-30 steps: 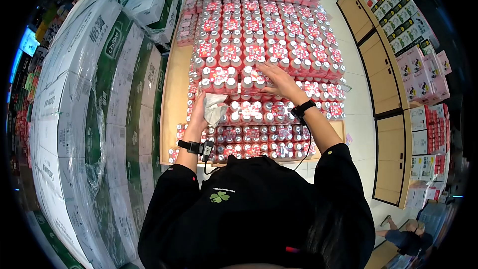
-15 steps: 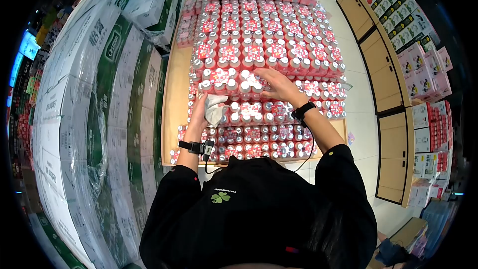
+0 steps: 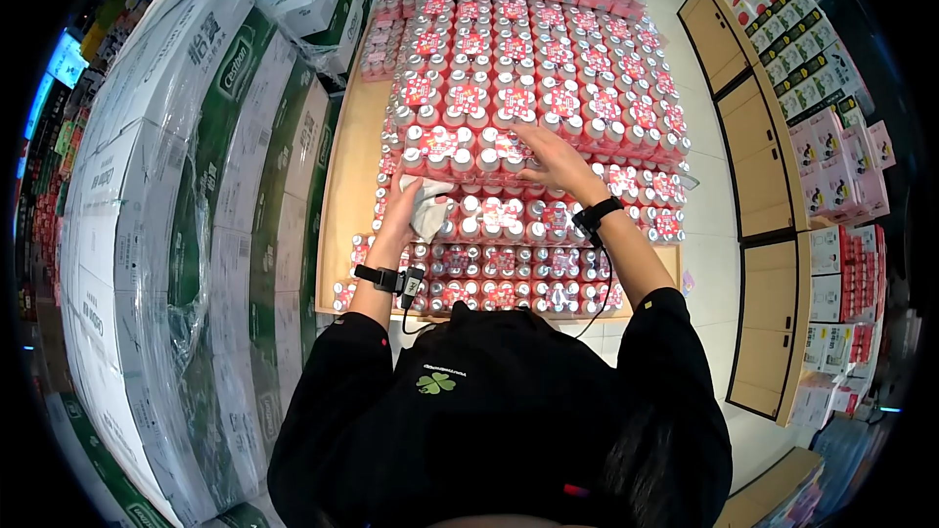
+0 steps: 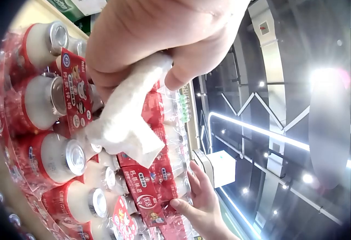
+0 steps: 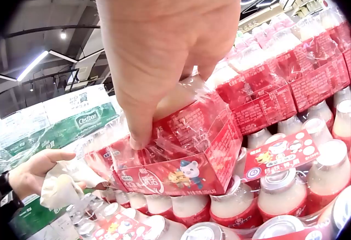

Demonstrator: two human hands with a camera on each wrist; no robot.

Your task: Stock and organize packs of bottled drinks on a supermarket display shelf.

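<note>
I hold a pack [image 5: 181, 146] of small bottles, wrapped in film with a red sleeve, on the top tier of the stack [image 3: 548, 59]. My right hand [image 3: 553, 161] grips it from above, fingers curled over the far edge and the thumb pressing on the near side. My left hand [image 3: 406, 205] is at the pack's left end and pinches a white cloth [image 3: 428, 207] between thumb and fingers.

Compared with one second ago, the hands are in almost the same places on the pack. The right hand has moved a little up and forward, and the cloth stays bunched in the left hand. I judge that the pack is only being adjusted or steadied, not carried away yet.

The head view shows the whole display: the tiers of red packs on a wooden platform [image 3: 347, 186], the wall of green and white cartons [image 3: 215, 166] on my left, cabinets [image 3: 753, 186] on my right. It does not show the grip well. The right wrist view shows the film wrinkling under the fingers. The left wrist view shows the cloth [image 4: 129, 113] hanging against the bottles.
</note>
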